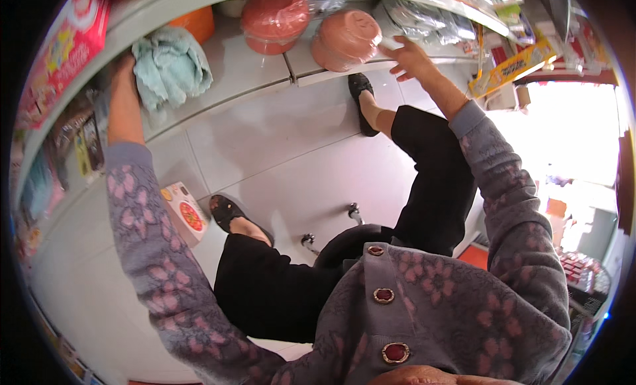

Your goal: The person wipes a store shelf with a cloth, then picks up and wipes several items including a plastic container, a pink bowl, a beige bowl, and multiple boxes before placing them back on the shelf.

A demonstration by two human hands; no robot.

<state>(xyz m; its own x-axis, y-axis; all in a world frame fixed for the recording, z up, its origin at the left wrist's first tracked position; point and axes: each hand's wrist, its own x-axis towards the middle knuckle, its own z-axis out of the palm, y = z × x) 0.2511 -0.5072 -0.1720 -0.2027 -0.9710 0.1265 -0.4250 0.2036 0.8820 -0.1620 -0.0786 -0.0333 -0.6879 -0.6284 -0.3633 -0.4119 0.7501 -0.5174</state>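
At the left end of the shelf my left hand [126, 67] is at a bunched pale-green cloth [171, 64] and grips its edge. Most of those fingers are hidden behind the cloth and in shadow. My right hand [415, 60] is at the shelf's front edge with its fingers apart and nothing in them. Just left of its fingertips, a pink bowl-like container [345, 40] in clear plastic wrap lies tilted. Another wrapped pink container [275, 22] stands on the white shelf [228, 52] between the two hands.
An orange container [196, 25] is behind the cloth. Wrapped grey items [422, 20] fill the shelf's right part. A yellow box [514, 67] juts out at the right. A printed carton [185, 213] stands on the tiled floor [298, 171], beside my foot. Wheeled stool legs [355, 213] show beneath me.
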